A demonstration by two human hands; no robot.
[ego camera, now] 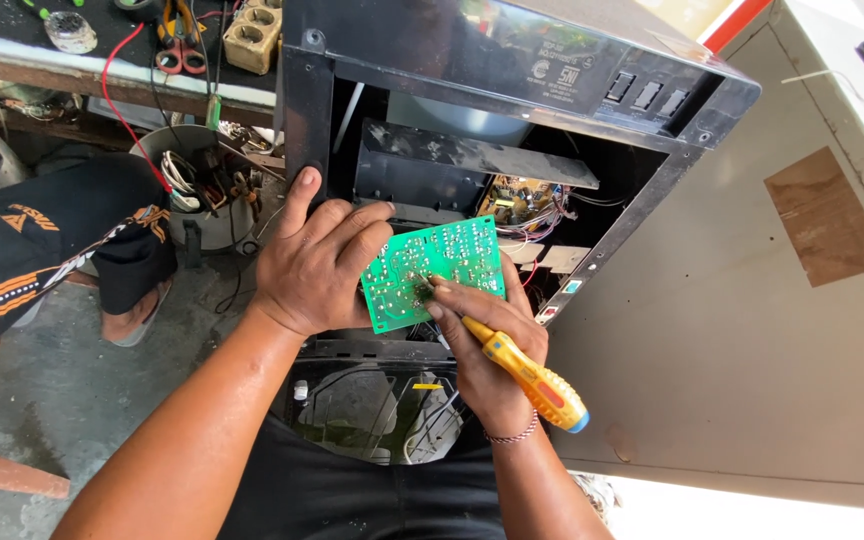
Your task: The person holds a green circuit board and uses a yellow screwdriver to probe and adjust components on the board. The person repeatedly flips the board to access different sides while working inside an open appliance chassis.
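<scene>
Right hand (492, 350) clenched around a yellow screwdriver (527, 375), orange-and-blue handle end sticking out past the wrist, tip pressed to the solder side of a green circuit board (437, 265). Left hand (312, 265) grasping the board's left edge, thumb up against the black frame (307, 110) of an opened appliance. Behind the board, loose coloured wires (542, 215) and a second board inside the casing. Further left, a bucket (207, 200) of cables on the concrete floor; red-handled pliers (180, 45) on the bench above.
</scene>
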